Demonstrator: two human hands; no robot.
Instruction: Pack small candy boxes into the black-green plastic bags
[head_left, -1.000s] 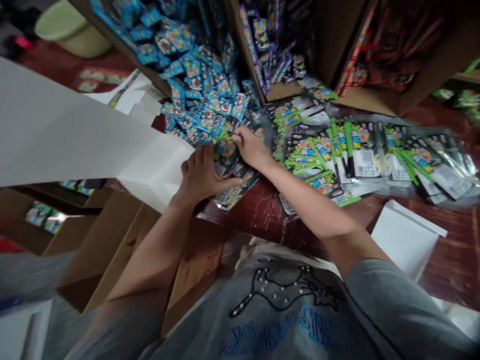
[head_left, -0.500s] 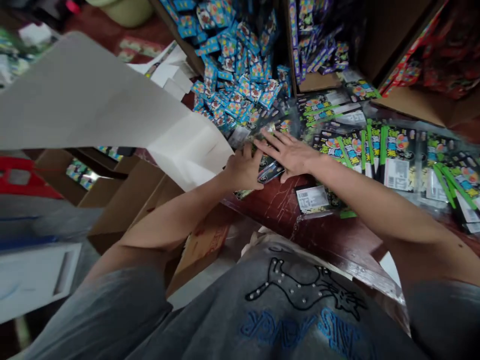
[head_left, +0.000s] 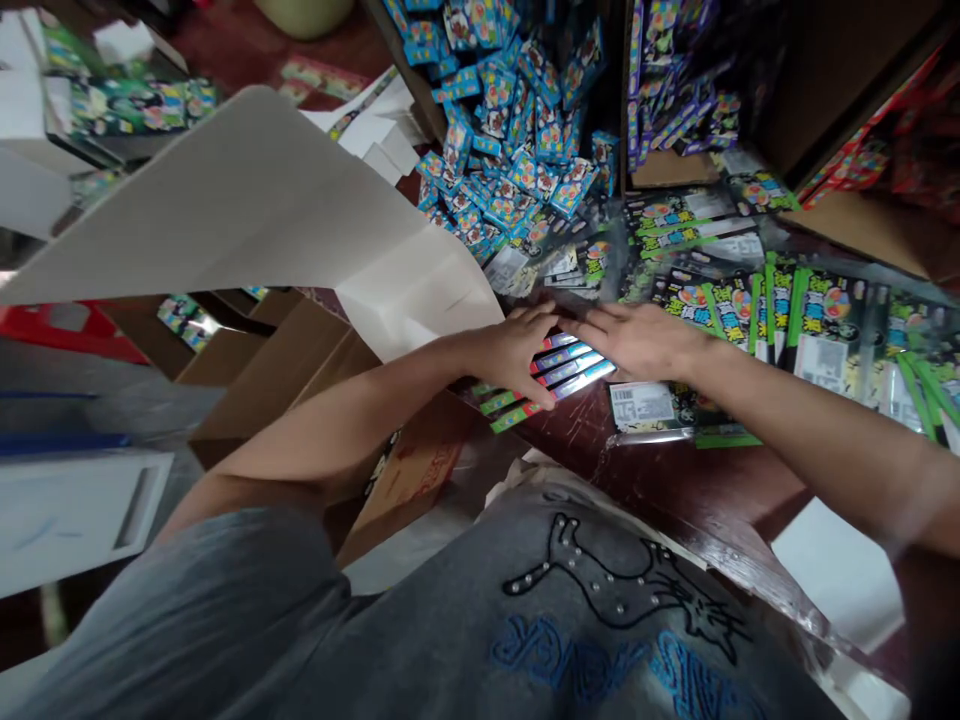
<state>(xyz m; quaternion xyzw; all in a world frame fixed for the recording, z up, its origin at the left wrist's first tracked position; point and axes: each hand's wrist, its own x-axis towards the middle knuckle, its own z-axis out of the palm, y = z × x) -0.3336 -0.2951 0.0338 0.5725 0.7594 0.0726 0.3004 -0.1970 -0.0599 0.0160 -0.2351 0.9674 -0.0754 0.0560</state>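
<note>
Between my hands lies a row of slim, shiny packets (head_left: 576,368) with red, blue and purple edges; their green ends stick out on the left, over the table edge. My left hand (head_left: 514,352) wraps round the row's left part, thumb on the near side. My right hand (head_left: 649,342) grips its right end, fingers along the far side. The fingertips of both hands meet behind the row and are partly hidden. Just to the right of the row lies a black-and-green printed pouch (head_left: 645,405) with a white label.
Small blue boxes (head_left: 517,130) spill from a carton at the back. Purple packets (head_left: 694,110) and red packets (head_left: 862,150) fill cartons farther right. Many printed pouches (head_left: 825,300) cover the table's right side. A large white sheet (head_left: 285,200) overhangs open cardboard cartons (head_left: 277,385) at left.
The coloured edges of the packets now show between my hands, where a dark printed face showed before. My hands have shifted slightly right in the view, and the view itself has moved.
</note>
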